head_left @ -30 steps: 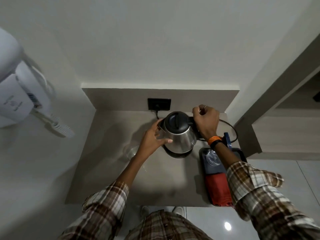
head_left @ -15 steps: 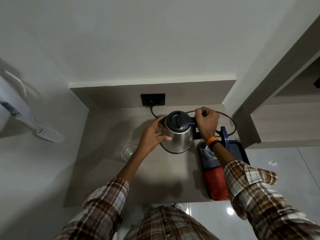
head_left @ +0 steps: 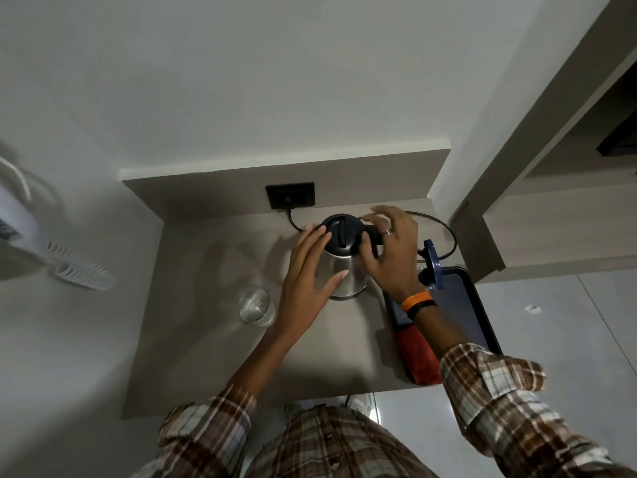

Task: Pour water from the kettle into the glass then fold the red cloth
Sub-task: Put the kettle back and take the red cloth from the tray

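the glass stands left of centre on the tabletop, so tip the spout slowly toward it. the left hand cups the kettle, fingers spread on its side; the right hand hovers with loose fingers over the handle. the red cloth lies lower right.

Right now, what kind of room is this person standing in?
Probably a hotel room's tea corner. A small shelf holds an electric kettle, a glass and a tray, and a wall-mounted hair dryer with a coiled cord hangs on the left.
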